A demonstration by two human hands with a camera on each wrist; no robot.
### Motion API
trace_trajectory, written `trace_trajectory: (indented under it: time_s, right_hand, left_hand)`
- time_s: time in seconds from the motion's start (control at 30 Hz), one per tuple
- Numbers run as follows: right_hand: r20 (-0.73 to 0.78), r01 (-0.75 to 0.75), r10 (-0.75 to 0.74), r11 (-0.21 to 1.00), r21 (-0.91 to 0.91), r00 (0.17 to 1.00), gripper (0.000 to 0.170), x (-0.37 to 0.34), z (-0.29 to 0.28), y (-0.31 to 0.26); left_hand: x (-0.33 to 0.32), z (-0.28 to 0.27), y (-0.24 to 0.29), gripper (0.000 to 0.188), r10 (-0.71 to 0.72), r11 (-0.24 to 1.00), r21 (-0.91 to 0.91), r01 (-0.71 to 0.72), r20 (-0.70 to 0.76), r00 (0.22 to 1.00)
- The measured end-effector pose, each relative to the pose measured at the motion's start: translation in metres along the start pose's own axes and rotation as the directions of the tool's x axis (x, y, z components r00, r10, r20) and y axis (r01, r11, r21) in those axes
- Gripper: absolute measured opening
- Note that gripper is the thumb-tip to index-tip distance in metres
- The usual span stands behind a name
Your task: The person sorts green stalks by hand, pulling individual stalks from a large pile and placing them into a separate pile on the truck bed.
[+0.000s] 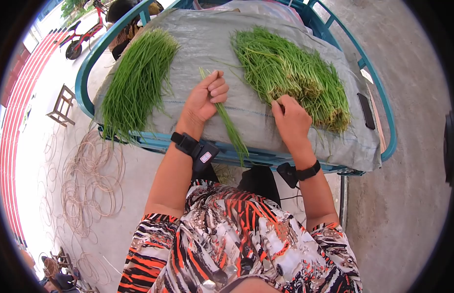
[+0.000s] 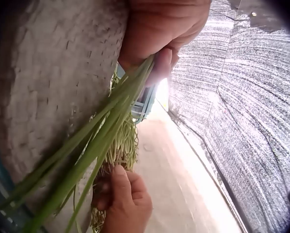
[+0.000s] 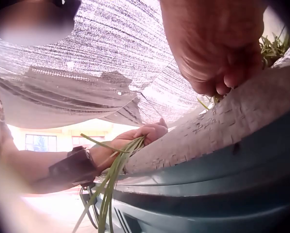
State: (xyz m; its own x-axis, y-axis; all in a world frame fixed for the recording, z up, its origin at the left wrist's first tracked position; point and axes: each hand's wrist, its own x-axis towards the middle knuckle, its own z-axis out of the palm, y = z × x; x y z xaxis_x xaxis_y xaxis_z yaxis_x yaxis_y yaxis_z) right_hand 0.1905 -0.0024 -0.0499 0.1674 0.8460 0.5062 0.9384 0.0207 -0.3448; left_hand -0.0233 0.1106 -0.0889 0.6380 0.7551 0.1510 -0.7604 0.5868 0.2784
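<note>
My left hand (image 1: 207, 97) grips a thin bunch of long green stalks (image 1: 230, 128), whose leafy ends hang toward the cart's near edge; the left wrist view shows the stalks (image 2: 99, 141) coming out below the curled fingers. At the near edge of the big green pile (image 1: 305, 73), my right hand (image 1: 293, 119) has its thumb and fingers bent together at the pale root ends. In the left wrist view the right hand (image 2: 125, 201) pinches at those roots. A second heap of greens (image 1: 136, 83) lies to the left.
Grey sheeting (image 1: 197, 44) covers the load of a blue-green cart with a rail (image 1: 85, 73) round it. A phone (image 1: 366, 111) lies at the right edge. On the ground at left are a wooden stool (image 1: 63, 105), coiled cord (image 1: 90, 180) and a red bike (image 1: 85, 36).
</note>
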Motion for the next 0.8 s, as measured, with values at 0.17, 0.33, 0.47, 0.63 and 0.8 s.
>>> trace_trajectory:
  time_s: [0.17, 0.33, 0.47, 0.63, 0.8]
  right_hand:
    - [-0.048, -0.016, 0.033, 0.949, 0.313, 0.998, 0.010, -0.018, -0.015, 0.001]
    - [0.065, -0.175, 0.192, 0.641, 0.747, 0.979, 0.010, -0.035, -0.052, -0.009]
    - [0.153, -0.221, 0.176, 0.486, 0.846, 0.972, 0.010, -0.040, -0.074, -0.015]
    - [0.184, -0.220, 0.133, 0.354, 0.909, 0.974, 0.014, -0.042, -0.091, -0.018]
    - [0.149, -0.162, 0.174, 0.066, 0.985, 0.973, 0.017, -0.038, -0.100, -0.017]
  left_hand:
    - [-0.005, 0.014, -0.004, 0.019, 0.061, 0.941, 0.338, -0.020, -0.114, 0.992]
    - [-0.013, 0.048, -0.023, 0.024, 0.175, 0.592, 0.805, -0.016, -0.109, 0.978]
    - [-0.024, 0.097, -0.057, 0.024, 0.123, 0.173, 0.978, -0.115, 0.094, 0.988]
    - [-0.022, 0.104, -0.075, 0.023, 0.045, -0.157, 0.922, -0.354, 0.365, 0.930]
    - [-0.032, 0.119, -0.082, 0.016, 0.082, -0.068, 0.920, -0.385, 0.390, 0.917]
